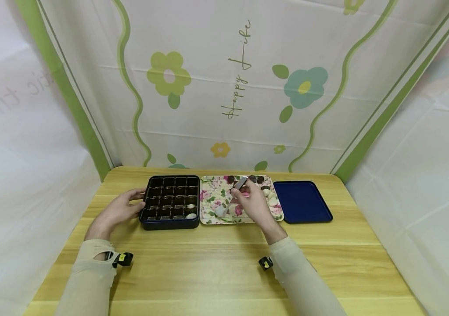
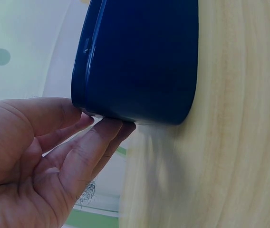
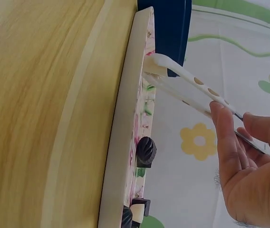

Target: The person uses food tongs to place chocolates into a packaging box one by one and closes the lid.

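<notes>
My right hand [image 1: 253, 202] pinches a pair of tongs [image 3: 197, 80] with a metal handle and pale, holed arms. The tips are low over the flowered tray [image 1: 212, 182], with a cream-coloured chocolate [image 3: 153, 66] between them in the right wrist view. Left of the tray stands a dark blue tin [image 1: 169, 225] with a brown divided insert. Two pale chocolates [image 1: 191, 216] sit in its right column, in the nearest two compartments. My left hand [image 2: 35, 156] touches the tin's left side with fairly straight fingers, the thumb close to the rim.
Several dark and pale chocolates [image 1: 273, 201] lie along the tray's back and right side. A shallow blue lid [image 1: 302, 202] lies right of the tray. All rest on a wooden table [image 1: 192, 272], with a printed curtain [image 1: 208, 123] behind its far edge.
</notes>
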`<move>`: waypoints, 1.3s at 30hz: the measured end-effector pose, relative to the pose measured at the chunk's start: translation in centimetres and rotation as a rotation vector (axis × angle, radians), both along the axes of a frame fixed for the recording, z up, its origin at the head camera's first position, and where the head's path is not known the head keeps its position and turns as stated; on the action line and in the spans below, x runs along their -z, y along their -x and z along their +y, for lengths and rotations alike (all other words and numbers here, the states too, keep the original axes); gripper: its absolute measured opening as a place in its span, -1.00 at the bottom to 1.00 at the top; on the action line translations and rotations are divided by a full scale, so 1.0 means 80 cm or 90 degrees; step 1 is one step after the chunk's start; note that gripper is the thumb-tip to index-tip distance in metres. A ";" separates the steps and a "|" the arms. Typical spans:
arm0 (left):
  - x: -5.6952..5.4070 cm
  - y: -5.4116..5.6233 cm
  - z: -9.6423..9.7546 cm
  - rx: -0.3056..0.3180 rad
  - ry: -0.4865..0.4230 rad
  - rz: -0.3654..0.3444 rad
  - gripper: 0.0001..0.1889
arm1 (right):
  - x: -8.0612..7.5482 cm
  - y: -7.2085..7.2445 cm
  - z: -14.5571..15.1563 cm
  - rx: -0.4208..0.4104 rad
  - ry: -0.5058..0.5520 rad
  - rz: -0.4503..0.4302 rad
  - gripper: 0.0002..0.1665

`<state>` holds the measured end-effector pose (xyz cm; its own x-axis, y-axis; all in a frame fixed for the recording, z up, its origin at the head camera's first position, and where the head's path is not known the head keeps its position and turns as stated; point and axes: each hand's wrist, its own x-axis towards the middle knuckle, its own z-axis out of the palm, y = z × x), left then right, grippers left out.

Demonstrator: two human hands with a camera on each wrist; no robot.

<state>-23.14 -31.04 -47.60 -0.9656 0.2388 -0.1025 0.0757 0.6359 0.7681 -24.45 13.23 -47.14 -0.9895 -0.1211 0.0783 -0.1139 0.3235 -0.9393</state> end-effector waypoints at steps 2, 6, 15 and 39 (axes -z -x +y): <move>0.000 0.000 0.000 0.001 0.002 0.003 -0.34 | 0.001 0.001 0.001 0.004 0.006 -0.009 -0.74; 0.001 0.001 -0.001 0.004 -0.001 0.005 -0.34 | 0.002 0.004 0.004 0.011 0.005 -0.016 -0.65; 0.003 0.003 -0.002 0.000 -0.008 -0.003 -0.34 | 0.001 0.009 0.004 0.042 -0.002 0.004 -0.70; 0.001 0.002 -0.001 0.001 -0.004 -0.003 -0.35 | 0.011 0.027 0.026 0.149 0.125 -0.079 -0.54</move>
